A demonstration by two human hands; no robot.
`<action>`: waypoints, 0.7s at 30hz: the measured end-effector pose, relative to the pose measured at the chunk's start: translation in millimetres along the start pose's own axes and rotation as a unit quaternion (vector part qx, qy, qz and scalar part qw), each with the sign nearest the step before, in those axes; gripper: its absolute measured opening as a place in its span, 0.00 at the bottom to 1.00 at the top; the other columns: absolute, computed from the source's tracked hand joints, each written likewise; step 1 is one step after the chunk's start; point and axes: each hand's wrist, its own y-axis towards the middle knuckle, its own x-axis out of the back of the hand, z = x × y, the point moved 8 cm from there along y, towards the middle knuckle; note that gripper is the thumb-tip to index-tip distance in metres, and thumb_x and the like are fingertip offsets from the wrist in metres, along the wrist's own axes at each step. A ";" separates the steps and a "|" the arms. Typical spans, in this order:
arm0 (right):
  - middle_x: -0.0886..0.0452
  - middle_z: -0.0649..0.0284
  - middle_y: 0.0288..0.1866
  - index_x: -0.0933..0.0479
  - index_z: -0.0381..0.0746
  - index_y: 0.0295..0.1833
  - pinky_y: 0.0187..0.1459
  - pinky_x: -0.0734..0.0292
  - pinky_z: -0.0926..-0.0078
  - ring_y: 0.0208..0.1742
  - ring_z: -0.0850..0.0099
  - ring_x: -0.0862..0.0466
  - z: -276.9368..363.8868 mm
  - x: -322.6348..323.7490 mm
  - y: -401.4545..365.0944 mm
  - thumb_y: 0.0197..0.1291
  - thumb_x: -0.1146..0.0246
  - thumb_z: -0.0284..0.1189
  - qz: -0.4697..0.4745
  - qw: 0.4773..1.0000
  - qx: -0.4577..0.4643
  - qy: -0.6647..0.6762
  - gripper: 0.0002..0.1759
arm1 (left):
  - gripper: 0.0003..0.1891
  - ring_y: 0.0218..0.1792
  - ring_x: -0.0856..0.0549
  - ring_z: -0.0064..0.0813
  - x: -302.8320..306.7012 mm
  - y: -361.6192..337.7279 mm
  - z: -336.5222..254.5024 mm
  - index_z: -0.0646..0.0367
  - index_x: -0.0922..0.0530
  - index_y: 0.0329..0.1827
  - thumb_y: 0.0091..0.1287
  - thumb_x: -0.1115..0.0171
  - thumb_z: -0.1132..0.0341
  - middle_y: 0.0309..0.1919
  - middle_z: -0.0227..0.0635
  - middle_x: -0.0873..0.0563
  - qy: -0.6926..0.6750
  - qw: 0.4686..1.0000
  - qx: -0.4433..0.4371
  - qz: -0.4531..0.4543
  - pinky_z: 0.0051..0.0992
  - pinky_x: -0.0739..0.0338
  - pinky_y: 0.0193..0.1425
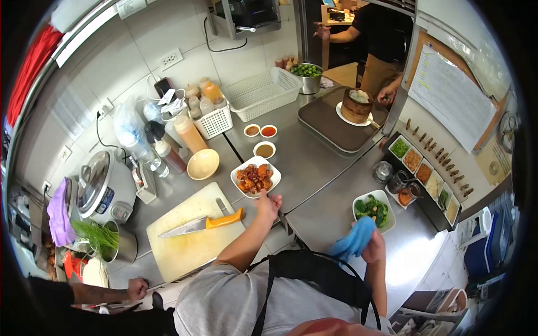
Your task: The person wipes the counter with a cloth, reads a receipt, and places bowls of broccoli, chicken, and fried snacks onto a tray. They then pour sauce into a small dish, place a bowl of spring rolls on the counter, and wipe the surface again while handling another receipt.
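Left hand [269, 206] at the near rim of a meat bowl [236, 177] on the bench [319, 173], grip unclear; right fingers closed round a blue cloth [353, 241] by the broccoli [370, 211]. Best keep fingertips outside the rim, cloth off food.

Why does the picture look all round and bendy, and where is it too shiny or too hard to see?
Head view: corners black, and the clipboard and rice cooker lean near the edge, probably from a very wide lens; head view: white glare on the steel counter at lower right; head view: writing on the paper sheet too small to read.
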 end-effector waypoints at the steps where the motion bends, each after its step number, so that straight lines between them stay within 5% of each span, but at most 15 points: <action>1: 0.27 0.51 0.47 0.35 0.33 0.51 0.49 0.31 0.61 0.45 0.60 0.25 -22.5 14.9 8.5 0.52 0.45 0.46 -0.018 0.998 -0.046 0.039 0.29 | 0.15 0.27 0.23 0.32 3.9 -1.2 -6.0 0.47 0.41 0.47 0.63 0.55 0.53 0.28 0.35 0.26 -0.002 1.000 -0.012 -0.027 0.30 0.30 0.31; 5: 0.26 0.54 0.45 0.31 0.35 0.47 0.48 0.30 0.61 0.44 0.61 0.25 -105.1 63.6 45.2 0.57 0.54 0.48 -0.085 0.979 -0.142 0.116 0.26 | 0.12 0.28 0.22 0.32 11.8 6.9 -20.4 0.48 0.42 0.48 0.65 0.58 0.57 0.30 0.35 0.25 0.020 0.999 -0.022 -0.018 0.30 0.30 0.31; 14: 0.25 0.56 0.40 0.30 0.37 0.41 0.49 0.32 0.60 0.43 0.59 0.26 -107.3 101.1 49.6 0.59 0.61 0.46 -0.213 0.958 -0.024 0.192 0.24 | 0.14 0.24 0.21 0.29 20.7 20.3 -20.5 0.43 0.46 0.47 0.62 0.54 0.67 0.31 0.35 0.24 0.079 0.994 -0.002 0.074 0.27 0.29 0.26; 15: 0.25 0.56 0.40 0.30 0.37 0.42 0.49 0.33 0.60 0.44 0.59 0.26 -106.0 102.5 54.2 0.59 0.62 0.45 -0.210 0.958 -0.016 0.192 0.24 | 0.12 0.27 0.20 0.29 21.0 13.9 -22.3 0.51 0.41 0.48 0.62 0.55 0.66 0.30 0.36 0.22 0.108 0.993 -0.017 0.043 0.28 0.28 0.29; 21: 0.25 0.55 0.41 0.31 0.36 0.43 0.50 0.34 0.60 0.44 0.59 0.27 -102.9 105.8 51.6 0.59 0.66 0.45 -0.274 0.939 -0.024 0.208 0.26 | 0.09 0.27 0.21 0.27 11.3 1.3 -7.4 0.56 0.37 0.46 0.65 0.59 0.66 0.32 0.37 0.21 0.161 0.981 0.017 0.109 0.26 0.28 0.28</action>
